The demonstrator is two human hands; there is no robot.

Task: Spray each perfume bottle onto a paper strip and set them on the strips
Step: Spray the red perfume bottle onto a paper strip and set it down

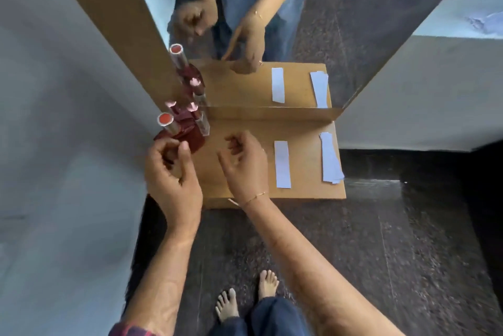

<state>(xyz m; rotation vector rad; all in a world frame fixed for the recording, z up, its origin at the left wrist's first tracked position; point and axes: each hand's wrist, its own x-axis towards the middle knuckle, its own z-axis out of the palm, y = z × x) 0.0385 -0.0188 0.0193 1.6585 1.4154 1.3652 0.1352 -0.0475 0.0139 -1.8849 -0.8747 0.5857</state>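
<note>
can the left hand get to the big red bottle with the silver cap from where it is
Probably yes. The left hand hovers open right beside the big dark red perfume bottle with the silver, red-topped cap, at the wooden shelf's left end, with nothing between them.

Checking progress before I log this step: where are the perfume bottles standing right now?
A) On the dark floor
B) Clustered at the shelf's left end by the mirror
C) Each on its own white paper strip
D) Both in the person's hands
B: the dark red perfume bottles stand bunched at the left end of the wooden shelf against the mirror, while the single white paper strip and the small stack of white strips lie bare.
</note>
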